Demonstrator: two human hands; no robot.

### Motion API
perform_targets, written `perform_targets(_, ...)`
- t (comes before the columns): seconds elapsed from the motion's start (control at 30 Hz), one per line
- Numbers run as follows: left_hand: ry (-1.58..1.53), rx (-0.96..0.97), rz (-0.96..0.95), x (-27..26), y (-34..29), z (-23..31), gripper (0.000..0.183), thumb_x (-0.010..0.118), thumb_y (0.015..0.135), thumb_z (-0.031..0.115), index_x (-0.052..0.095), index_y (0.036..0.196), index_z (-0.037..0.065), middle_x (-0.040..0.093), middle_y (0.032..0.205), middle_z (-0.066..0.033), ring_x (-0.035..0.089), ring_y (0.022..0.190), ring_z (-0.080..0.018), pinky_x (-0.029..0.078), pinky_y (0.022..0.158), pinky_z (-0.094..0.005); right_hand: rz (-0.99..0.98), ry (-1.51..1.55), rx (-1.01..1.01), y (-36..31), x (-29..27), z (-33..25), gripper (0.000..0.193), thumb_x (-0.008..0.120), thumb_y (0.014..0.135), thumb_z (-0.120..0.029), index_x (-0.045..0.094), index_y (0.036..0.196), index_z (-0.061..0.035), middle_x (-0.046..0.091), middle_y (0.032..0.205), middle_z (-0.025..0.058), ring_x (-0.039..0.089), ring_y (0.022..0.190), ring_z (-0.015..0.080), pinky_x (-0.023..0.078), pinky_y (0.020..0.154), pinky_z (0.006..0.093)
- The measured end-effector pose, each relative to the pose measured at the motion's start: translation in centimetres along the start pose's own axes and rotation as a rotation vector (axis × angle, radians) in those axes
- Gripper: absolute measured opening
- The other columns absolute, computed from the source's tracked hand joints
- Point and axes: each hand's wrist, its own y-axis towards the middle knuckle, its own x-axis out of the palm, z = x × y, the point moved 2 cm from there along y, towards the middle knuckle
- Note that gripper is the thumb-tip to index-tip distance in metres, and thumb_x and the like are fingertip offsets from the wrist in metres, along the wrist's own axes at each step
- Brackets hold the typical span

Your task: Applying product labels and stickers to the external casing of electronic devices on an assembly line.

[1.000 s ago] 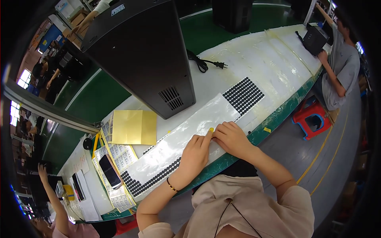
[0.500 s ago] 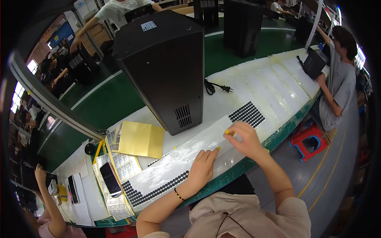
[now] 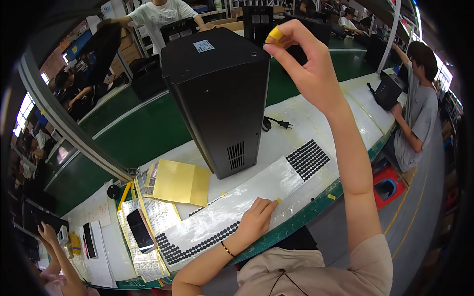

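My right hand (image 3: 311,69) is raised beside the top right corner of a tall black tower-shaped case (image 3: 217,108). Its thumb and index finger pinch together; whatever sits between them is too small to make out. A yellow finger cot (image 3: 275,33) covers the index fingertip. My left hand (image 3: 255,219) rests low on a long white backing sheet (image 3: 222,209), fingers curled together and a yellow tip on one; anything under them is hidden. Small round black pads (image 3: 308,160) fill the sheet's right end, with more rows along its near left edge.
Left of the sheet lie a folded yellow card (image 3: 181,182), a phone (image 3: 140,230) and label sheets (image 3: 150,269). A coiled power plug (image 3: 279,123) lies behind the case. A metal post (image 3: 74,118) slants at left. Other people work around the bench; a red stool (image 3: 387,190) stands at right.
My right hand has risen from the sheet to the top corner of the case. My left hand stays on the sheet, its fingers more curled. The view has shifted slightly.
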Motion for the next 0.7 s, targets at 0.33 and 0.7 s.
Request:
perform_targets(0.33, 0.057, -0.047, 0.030, -0.5, 0.1, 0.0, 0.027, 0.062, 0.078, -0.002, 0.062, 0.105, 0.005, 0.059, 0.085, -0.0082, 0.058, 0.078, -0.0266, 0.049, 0.061, -0.0342, -0.324, -0.261, -0.102, 2.8, 0.2, -0.5, 0.011, 0.061, 0.088, -0.006, 0.055, 0.096, -0.0016, 0.060, 0.087, 0.0066, 0.057, 0.081, 0.0182, 0.046, 0.077, 0.0280)
perform_targets(0.7, 0.038, -0.059, 0.044, -0.4, 0.1, -0.3, 0.024, 0.062, 0.080, 0.000, 0.062, 0.103, 0.005, 0.059, 0.083, -0.0082, 0.058, 0.078, -0.0260, 0.049, 0.061, -0.0338, -0.191, -0.452, -0.433, 1.9, 0.8, -1.1, 0.013, 0.065, 0.082, -0.001, 0.058, 0.093, -0.0032, 0.062, 0.081, 0.0072, 0.058, 0.075, 0.0256, 0.047, 0.069, 0.0327)
